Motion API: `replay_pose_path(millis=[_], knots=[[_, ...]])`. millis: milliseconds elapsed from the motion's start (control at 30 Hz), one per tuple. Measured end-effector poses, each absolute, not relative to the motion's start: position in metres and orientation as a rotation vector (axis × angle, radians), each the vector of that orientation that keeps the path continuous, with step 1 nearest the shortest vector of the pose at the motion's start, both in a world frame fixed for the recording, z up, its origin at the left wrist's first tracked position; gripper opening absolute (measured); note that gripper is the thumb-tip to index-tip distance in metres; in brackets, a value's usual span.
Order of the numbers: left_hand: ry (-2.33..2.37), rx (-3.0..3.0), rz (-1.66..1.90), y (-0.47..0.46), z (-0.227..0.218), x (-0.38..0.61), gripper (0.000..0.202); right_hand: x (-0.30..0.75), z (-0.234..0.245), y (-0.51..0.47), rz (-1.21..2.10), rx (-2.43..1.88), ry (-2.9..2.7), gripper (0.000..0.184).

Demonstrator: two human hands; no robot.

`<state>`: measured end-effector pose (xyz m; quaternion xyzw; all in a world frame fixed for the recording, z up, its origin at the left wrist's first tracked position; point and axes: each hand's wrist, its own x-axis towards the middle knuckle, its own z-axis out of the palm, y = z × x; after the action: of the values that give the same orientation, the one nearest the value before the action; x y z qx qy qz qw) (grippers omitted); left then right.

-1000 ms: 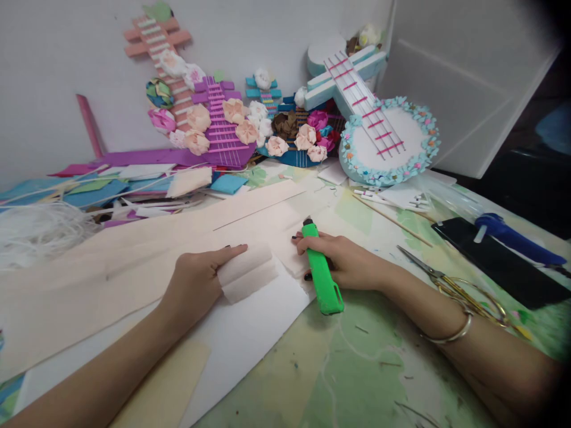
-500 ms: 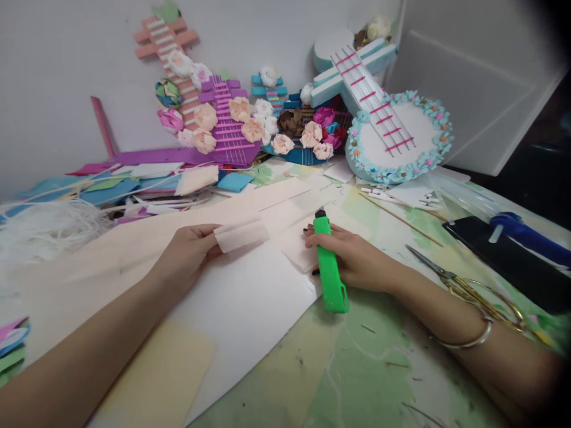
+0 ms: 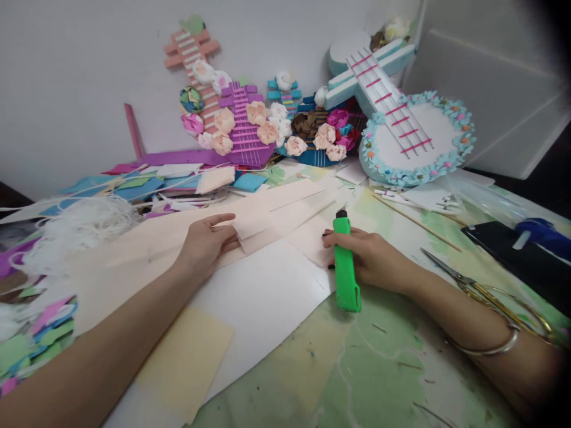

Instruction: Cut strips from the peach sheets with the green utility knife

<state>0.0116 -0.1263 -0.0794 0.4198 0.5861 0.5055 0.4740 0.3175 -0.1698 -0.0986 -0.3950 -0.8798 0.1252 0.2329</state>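
My left hand (image 3: 207,244) rests over peach crepe paper (image 3: 156,238), its fingers apart, the fingertips at the edge of a small pale strip of paper (image 3: 254,223). Whether any finger pinches the strip is hard to make out. In my right hand (image 3: 375,258) is a bright green hand tool (image 3: 345,261) with a black tip pointing away from me. Below the hands lies a large white sheet (image 3: 267,291) with a curved edge, its upper side under peach paper. A cream paper piece (image 3: 196,351) overlaps the sheet near my left forearm.
Flower-decorated craft instruments, including a light blue one (image 3: 414,142) and a purple one (image 3: 238,134), lean along the wall. White string (image 3: 89,232) and coloured paper scraps lie left. On the right are gold-handled scissors (image 3: 473,285), a thin stick (image 3: 414,223) and a black flat object (image 3: 504,255).
My left fingers have spread from their pinch on the small paper strip, which sits lower now. The right hand keeps the green tool. The whole view has shifted leftward.
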Motion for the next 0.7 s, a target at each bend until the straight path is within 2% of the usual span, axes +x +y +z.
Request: replay_pose_path(millis=[133, 200, 300, 400, 533, 700], knots=[[1.556, 1.131, 1.234, -0.126, -0.079, 0.008, 0.044, 0.318, -0.099, -0.169, 0.343, -1.078, -2.426, 0.034], [1.616, 1.295, 1.172, -0.125, -0.081, 0.003, 0.053, 0.318, -0.1, -0.169, 0.323, -1.076, -2.443, 0.036], [1.737, 1.755, 1.038, -0.115, -0.083, -0.005, 0.072, 0.315, -0.099, -0.171, 0.23, -1.022, -2.476, 0.036], [1.835, 2.285, 0.789, -0.09, -0.079, -0.011, 0.078, 0.308, -0.095, -0.179, 0.114, -0.882, -2.523, 0.033], [1.788, 2.432, 0.526, -0.048, -0.068, -0.01, 0.081, 0.293, -0.089, -0.192, 0.129, -0.752, -2.627, 0.027], [1.803, 2.348, 0.212, -0.012, -0.063, -0.004, 0.095, 0.28, -0.085, -0.204, 0.231, -0.657, -2.695, 0.022]])
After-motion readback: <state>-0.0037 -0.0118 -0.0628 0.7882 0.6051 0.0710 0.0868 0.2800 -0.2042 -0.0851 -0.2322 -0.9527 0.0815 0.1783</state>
